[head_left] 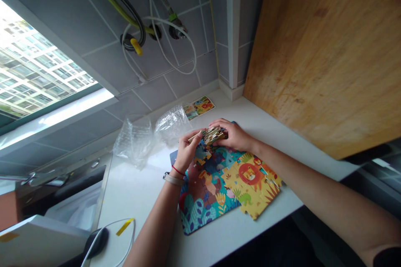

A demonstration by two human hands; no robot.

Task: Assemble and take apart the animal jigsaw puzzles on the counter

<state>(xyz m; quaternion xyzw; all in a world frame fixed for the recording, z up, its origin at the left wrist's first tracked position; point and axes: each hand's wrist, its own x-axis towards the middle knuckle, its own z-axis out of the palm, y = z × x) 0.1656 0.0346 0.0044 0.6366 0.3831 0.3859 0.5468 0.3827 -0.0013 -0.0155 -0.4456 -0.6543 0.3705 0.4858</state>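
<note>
A bundled stack of pale-edged cardboard jigsaw pieces (214, 134) was held between the left hand (189, 147) and right hand (234, 134), its long axis running roughly across, neither hand clearly nearer. The flat, multicoloured animal jigsaw (203, 194) was overhung at its far side and spread toward the white bench's (140, 200) front edge.

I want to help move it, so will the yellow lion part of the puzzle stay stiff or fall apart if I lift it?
The yellow lion part would probably sag or come apart, since jigsaw seams run through it. It looks thin, so it's likely light for its size.
</note>
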